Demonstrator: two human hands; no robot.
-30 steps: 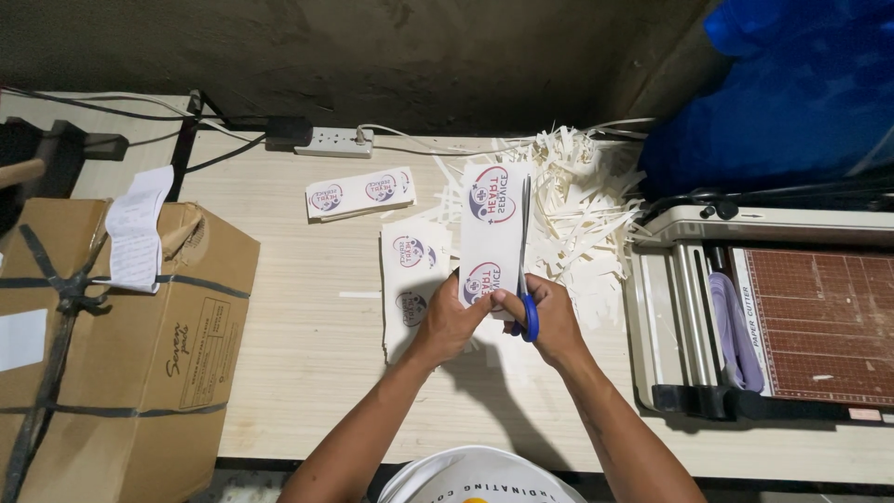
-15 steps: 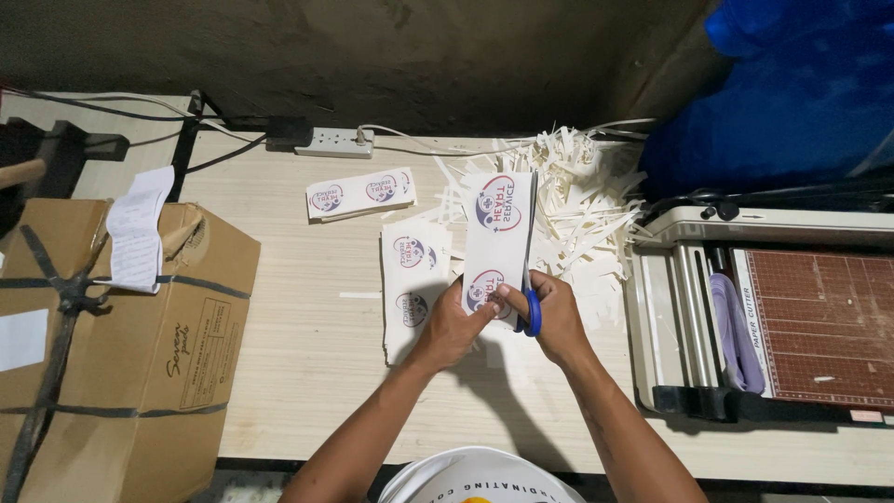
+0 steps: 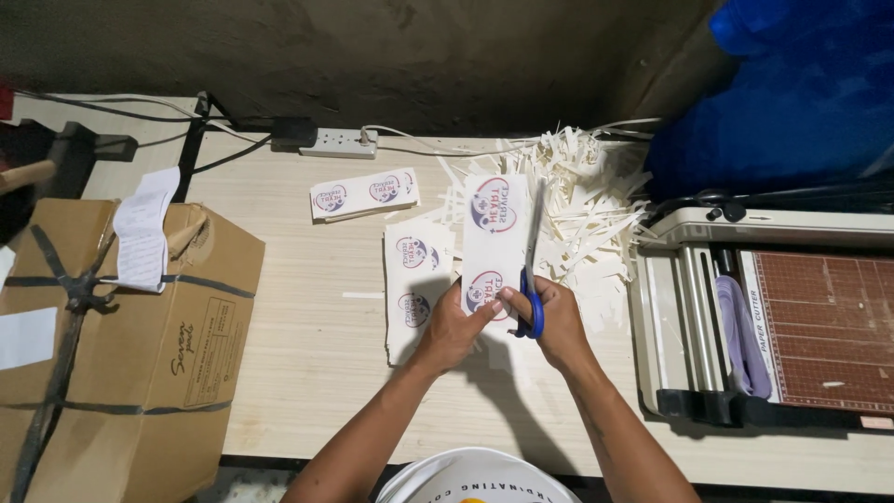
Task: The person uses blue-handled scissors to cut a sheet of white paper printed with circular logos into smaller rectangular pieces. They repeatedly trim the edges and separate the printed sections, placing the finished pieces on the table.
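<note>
Left hand (image 3: 453,328) pinching the lower edge of a white label strip (image 3: 494,244) printed with round red-and-blue marks; right hand (image 3: 559,317) closed through blue-handled scissors (image 3: 532,279), blades running up the strip's right edge. Just left, flat on the wooden table (image 3: 307,354), a second printed strip (image 3: 416,284); farther back, a third (image 3: 364,194). Behind, white paper trimmings (image 3: 587,200). At left, strapped brown cardboard box (image 3: 112,345); at right, paper cutter (image 3: 782,317)

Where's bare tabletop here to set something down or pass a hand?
Biggest bare patch: between the cardboard box and the label strips, running to the near table edge. A smaller one lies left of the power strip. Crowded: paper trimmings behind the hands, paper cutter filling the right side.
</note>
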